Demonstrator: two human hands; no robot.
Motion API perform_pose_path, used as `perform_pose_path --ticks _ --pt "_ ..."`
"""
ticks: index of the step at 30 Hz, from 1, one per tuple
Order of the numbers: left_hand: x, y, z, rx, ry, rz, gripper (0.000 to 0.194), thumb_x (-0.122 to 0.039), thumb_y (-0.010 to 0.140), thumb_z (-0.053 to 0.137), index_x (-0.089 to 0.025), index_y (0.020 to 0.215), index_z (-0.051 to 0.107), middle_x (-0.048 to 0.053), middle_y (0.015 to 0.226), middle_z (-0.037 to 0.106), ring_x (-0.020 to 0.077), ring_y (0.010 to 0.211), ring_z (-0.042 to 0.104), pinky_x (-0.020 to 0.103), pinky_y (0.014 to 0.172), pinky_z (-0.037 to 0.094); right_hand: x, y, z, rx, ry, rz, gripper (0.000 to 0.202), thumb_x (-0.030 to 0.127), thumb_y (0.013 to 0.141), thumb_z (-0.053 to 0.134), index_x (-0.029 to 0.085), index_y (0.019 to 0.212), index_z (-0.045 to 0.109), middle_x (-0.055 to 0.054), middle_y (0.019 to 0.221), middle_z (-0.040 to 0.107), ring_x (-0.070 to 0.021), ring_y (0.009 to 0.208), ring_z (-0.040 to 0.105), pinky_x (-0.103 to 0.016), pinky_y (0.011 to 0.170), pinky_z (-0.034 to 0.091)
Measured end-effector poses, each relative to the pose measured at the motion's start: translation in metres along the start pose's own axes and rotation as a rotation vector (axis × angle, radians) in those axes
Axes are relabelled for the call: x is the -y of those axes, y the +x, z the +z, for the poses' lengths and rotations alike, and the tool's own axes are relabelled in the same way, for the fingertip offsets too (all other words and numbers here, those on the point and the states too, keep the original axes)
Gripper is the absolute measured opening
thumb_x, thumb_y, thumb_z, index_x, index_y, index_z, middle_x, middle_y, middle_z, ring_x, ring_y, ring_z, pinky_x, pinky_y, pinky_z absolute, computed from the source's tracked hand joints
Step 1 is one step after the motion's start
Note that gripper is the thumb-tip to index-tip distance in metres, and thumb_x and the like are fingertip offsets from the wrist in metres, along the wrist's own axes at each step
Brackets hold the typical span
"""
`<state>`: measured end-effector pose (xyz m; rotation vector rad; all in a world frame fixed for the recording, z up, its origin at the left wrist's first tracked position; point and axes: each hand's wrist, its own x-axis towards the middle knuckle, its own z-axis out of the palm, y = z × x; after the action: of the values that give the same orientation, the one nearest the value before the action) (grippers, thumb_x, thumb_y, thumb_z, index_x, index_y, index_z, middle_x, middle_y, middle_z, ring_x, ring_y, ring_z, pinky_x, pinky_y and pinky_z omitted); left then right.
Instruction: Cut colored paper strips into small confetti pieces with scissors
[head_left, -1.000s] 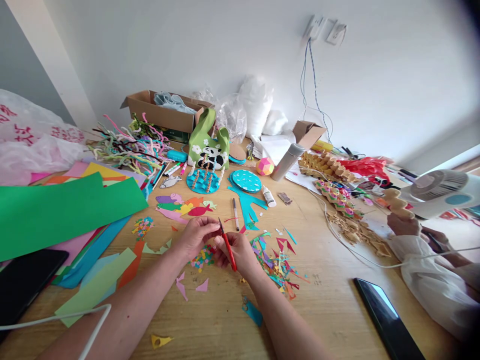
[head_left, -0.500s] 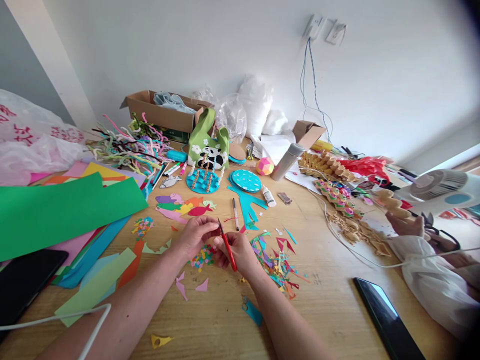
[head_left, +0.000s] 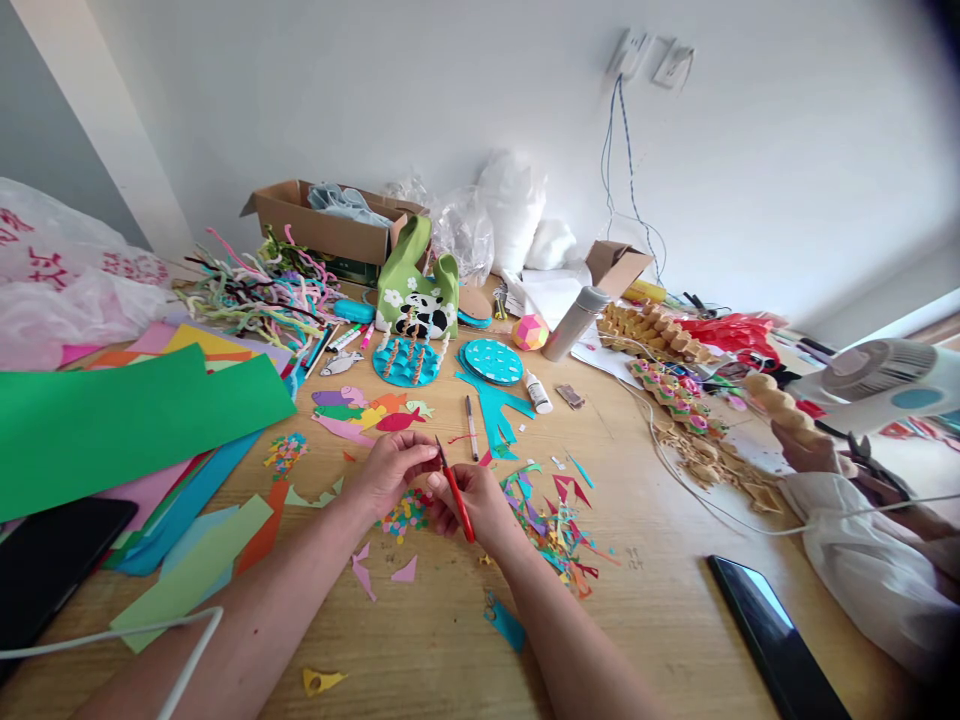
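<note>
Red-handled scissors (head_left: 456,492) are held in my right hand (head_left: 480,505), their dark tip pointing up beside the fingers of the other hand. My left hand (head_left: 397,468) has thumb and fingers pinched together close to that tip; whatever they hold is too small to make out. Beneath both hands lies a pile of small coloured paper dots (head_left: 405,515). Coloured paper scraps (head_left: 551,530) are heaped to the right. Beyond the hands are paper fish (head_left: 371,408), a pen (head_left: 471,428) and a cut blue sheet (head_left: 491,415).
Green card (head_left: 135,415) covers a paper stack at left. A phone (head_left: 776,635) lies front right. A co-worker's hands at far right hold a tan moulded strip (head_left: 787,412) and dark scissors (head_left: 874,465). A metal flask (head_left: 576,322) and white bottle (head_left: 538,392) stand or lie behind.
At far right the co-worker's hands, tan strip and dark scissors have shifted and tilted slightly. My own hands and the red scissors show no visible movement.
</note>
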<state>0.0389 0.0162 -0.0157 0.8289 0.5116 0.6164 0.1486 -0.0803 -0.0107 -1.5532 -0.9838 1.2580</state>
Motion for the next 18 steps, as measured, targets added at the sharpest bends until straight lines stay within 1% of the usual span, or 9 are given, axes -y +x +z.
perform_pose_path --ticks 9,18 --pt "0.0017 0.0014 -0.002 -0.019 0.002 -0.012 0.012 -0.02 0.057 0.074 -0.013 0.063 0.066 0.005 0.066 0.067 0.0153 0.063 0.061 0.027 0.06 0.046 0.0032 -0.0007 0.0012 -0.012 0.004 0.0 0.045 0.057 0.068 0.065 0.017 0.06 0.048 0.002 0.046 0.056 -0.0121 0.036 0.053 -0.02 0.034 0.04" --pt "0.0006 0.0011 -0.0014 -0.056 0.0 -0.017 0.012 -0.019 0.056 0.074 -0.013 0.063 0.066 0.004 0.064 0.067 0.013 0.06 0.06 0.024 0.059 0.045 0.002 -0.0003 0.0007 -0.013 0.002 0.012 0.044 0.056 0.068 0.066 0.017 0.061 0.048 0.002 0.047 0.057 -0.0123 0.037 0.054 -0.02 0.034 0.04"
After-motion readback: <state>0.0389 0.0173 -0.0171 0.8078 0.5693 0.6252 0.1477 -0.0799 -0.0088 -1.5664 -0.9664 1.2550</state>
